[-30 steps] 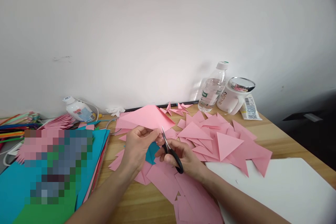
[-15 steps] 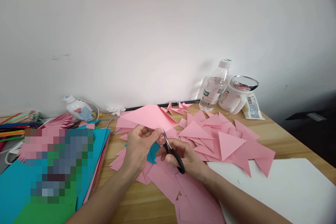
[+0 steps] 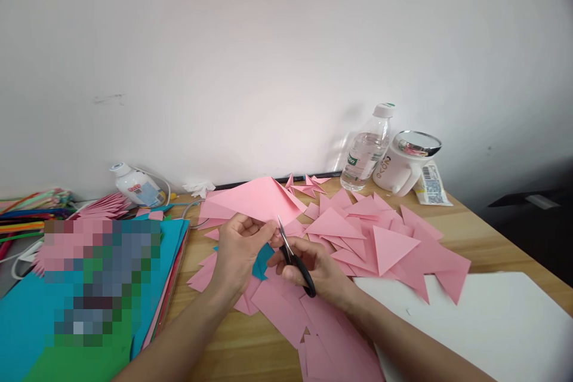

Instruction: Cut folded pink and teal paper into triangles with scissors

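Left hand [image 3: 237, 253] pinches near corner of pink sheet [image 3: 253, 200], which fans toward 12 o'clock above desk [image 3: 465, 233]. Right hand [image 3: 313, 268] clasps black scissors [image 3: 293, 256], blades barely parted, pointing 11 o'clock into sheet edge, just beside left fingertips.

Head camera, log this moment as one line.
left hand: holds folded pink paper sheet | right hand: black-handled scissors, blades at sheet edge | around: pink paper triangles
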The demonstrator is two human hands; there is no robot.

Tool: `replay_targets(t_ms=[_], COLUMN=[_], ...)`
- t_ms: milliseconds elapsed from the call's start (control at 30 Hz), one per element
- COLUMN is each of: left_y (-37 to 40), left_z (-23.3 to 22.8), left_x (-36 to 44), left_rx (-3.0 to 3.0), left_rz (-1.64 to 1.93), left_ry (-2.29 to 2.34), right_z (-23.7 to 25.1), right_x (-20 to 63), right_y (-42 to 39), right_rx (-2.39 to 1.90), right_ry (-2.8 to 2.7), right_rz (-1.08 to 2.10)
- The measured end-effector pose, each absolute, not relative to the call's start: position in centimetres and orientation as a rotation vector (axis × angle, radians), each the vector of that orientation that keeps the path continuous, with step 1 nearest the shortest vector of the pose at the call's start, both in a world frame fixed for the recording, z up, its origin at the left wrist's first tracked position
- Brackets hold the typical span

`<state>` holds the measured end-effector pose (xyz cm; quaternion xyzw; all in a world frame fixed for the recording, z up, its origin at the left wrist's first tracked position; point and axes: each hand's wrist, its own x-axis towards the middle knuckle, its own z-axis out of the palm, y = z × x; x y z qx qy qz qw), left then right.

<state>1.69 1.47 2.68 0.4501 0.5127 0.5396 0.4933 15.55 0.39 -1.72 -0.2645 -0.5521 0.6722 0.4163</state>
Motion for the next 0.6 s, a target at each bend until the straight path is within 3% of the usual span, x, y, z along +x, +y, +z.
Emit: replay_targets(t_ms=[600], left_y=[1.5], left_z=[2.92], left_x=[1.92], left_rx=[1.091], left_rz=[1.295], left_ry=[1.254], right_z=[-1.92], right_x=[15.41], right_y=[0.42], right_rx=[-0.67], right_ry=[-1.369], right_rz=[1.7])
